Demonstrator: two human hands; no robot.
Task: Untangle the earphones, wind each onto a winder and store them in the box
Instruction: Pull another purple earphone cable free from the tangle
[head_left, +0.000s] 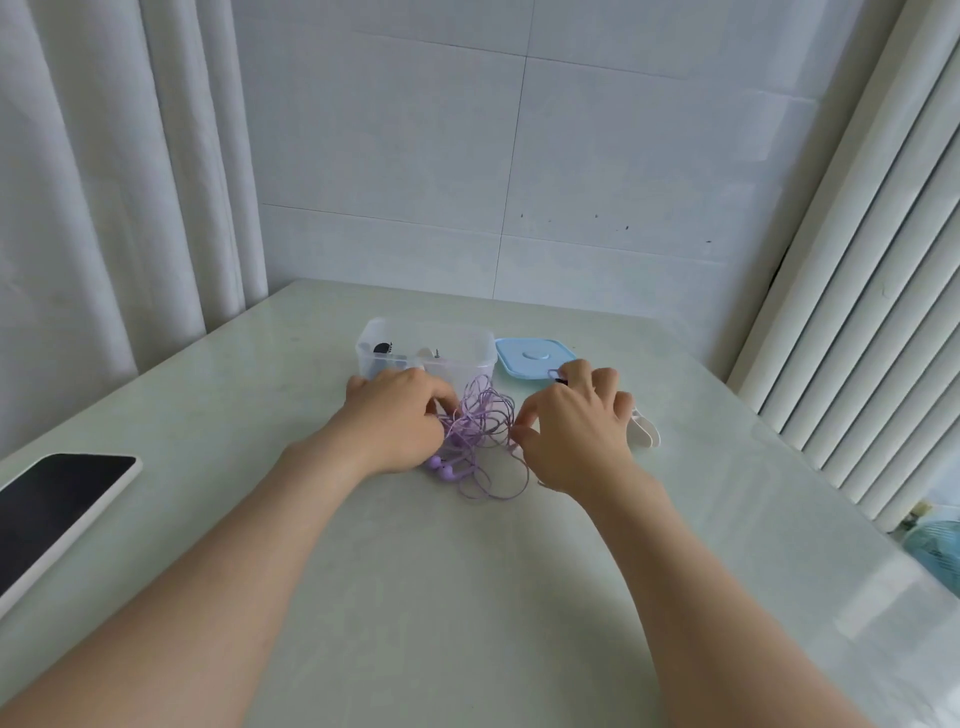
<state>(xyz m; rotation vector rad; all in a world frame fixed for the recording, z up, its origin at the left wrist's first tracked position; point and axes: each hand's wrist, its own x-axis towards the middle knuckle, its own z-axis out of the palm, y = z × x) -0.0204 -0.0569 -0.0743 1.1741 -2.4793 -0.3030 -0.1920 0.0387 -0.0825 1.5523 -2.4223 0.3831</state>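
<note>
I see the purple earphones (483, 436) in a loose tangle at the middle of the worktop (363, 561), their two buds on its near-left side. My view has the left hand (395, 421) with fingers curled into the tangle's left side, gripping cable. The right hand (576, 431) pinches a strand between thumb and forefinger on the tangle's right side, and a loop of cable shows at its far fingers. Just behind, toward the far edge, stands the clear box (426, 353), with dark and white pieces inside that I cannot make out. The blue lid (535, 356) lies flat beside the box's right wall. A white winder (647, 434) lies partly hidden behind the right hand. A phone (57, 509) lies screen-up at the left edge. Bare worktop runs from the tangle to the near edge under both forearms.
</note>
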